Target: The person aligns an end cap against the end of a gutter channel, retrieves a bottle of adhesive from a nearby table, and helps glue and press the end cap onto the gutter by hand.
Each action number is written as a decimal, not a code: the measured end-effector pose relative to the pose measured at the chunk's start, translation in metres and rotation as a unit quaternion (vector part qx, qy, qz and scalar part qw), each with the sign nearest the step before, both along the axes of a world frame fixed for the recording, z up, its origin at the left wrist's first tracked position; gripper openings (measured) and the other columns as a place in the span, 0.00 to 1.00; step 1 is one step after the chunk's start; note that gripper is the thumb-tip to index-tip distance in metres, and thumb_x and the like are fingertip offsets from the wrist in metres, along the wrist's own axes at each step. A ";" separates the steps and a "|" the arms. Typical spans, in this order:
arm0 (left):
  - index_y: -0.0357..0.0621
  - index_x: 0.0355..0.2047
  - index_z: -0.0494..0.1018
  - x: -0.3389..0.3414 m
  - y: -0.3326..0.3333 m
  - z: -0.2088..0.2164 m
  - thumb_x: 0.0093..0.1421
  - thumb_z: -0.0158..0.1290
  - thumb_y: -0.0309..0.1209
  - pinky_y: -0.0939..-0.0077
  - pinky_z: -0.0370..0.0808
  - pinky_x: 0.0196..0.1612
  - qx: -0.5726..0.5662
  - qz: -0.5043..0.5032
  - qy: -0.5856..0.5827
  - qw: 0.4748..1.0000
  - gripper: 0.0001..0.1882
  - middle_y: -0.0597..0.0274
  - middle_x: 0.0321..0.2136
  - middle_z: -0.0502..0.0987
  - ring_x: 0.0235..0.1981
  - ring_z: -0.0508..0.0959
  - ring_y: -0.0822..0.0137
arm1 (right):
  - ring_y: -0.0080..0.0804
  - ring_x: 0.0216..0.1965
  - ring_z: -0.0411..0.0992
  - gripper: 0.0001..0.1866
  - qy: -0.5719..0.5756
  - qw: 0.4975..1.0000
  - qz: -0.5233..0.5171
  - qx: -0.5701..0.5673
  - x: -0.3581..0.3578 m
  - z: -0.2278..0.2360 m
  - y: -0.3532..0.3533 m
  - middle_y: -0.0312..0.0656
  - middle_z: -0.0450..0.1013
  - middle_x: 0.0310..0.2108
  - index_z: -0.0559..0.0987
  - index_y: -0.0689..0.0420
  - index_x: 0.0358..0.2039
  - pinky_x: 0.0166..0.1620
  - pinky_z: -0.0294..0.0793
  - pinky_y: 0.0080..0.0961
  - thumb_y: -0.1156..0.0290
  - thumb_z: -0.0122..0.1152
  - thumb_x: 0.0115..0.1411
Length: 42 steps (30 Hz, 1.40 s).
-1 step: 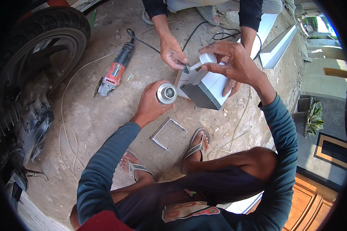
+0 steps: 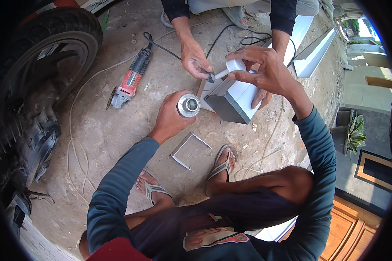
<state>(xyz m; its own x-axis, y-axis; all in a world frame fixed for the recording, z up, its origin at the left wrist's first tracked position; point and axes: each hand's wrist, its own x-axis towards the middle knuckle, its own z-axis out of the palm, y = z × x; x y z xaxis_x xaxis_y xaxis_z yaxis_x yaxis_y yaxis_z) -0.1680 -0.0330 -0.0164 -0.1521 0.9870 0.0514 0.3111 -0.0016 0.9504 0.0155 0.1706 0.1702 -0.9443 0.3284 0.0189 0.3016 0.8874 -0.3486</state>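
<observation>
My left hand (image 2: 167, 117) is wrapped round an open metal can (image 2: 188, 105), its round mouth facing up. In the fingers of my right hand (image 2: 265, 71) is a white round cap with a stem (image 2: 235, 65), held tilted so the stem points down to the left. The stem's tip meets or nearly meets a small dark scrap (image 2: 211, 77) pinched by a co-worker's hand (image 2: 196, 58). Just below the cap lies a white profile piece with a dark grey end (image 2: 231, 106), steadied by the co-worker's other hand (image 2: 262, 98).
An angle grinder (image 2: 130, 80) with a black cord rests on the rough ground to the left. Beside it stands a motorbike wheel (image 2: 89, 32). A thin U-shaped frame (image 2: 180, 148) lies before my feet. White profile lengths (image 2: 313, 54) and a potted plant (image 2: 355, 135) are at the right.
</observation>
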 end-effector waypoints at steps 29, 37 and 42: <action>0.43 0.55 0.71 0.004 -0.002 0.013 0.41 0.74 0.30 0.59 0.72 0.57 0.010 -0.008 0.016 1.000 0.39 0.51 0.48 0.77 0.53 0.75 0.50 | 0.37 0.35 0.80 0.25 -0.044 0.993 -0.097 -0.053 0.010 -0.006 -0.004 0.47 0.79 0.39 0.82 0.59 0.50 0.39 0.82 0.29 0.55 0.72 0.58; 0.43 0.55 0.71 0.004 -0.005 0.016 0.41 0.74 0.30 0.59 0.72 0.57 0.013 -0.006 0.009 1.000 0.39 0.51 0.47 0.77 0.52 0.76 0.50 | 0.36 0.36 0.80 0.24 -0.015 0.992 -0.112 -0.051 0.011 0.006 -0.012 0.48 0.79 0.38 0.82 0.59 0.50 0.39 0.82 0.29 0.56 0.72 0.59; 0.43 0.55 0.71 0.004 -0.005 0.017 0.41 0.74 0.30 0.59 0.72 0.56 0.024 -0.007 0.013 1.000 0.39 0.51 0.47 0.77 0.52 0.76 0.50 | 0.37 0.28 0.80 0.23 -0.025 0.998 -0.050 -0.025 0.010 -0.021 -0.011 0.47 0.80 0.35 0.83 0.57 0.49 0.32 0.80 0.30 0.56 0.72 0.58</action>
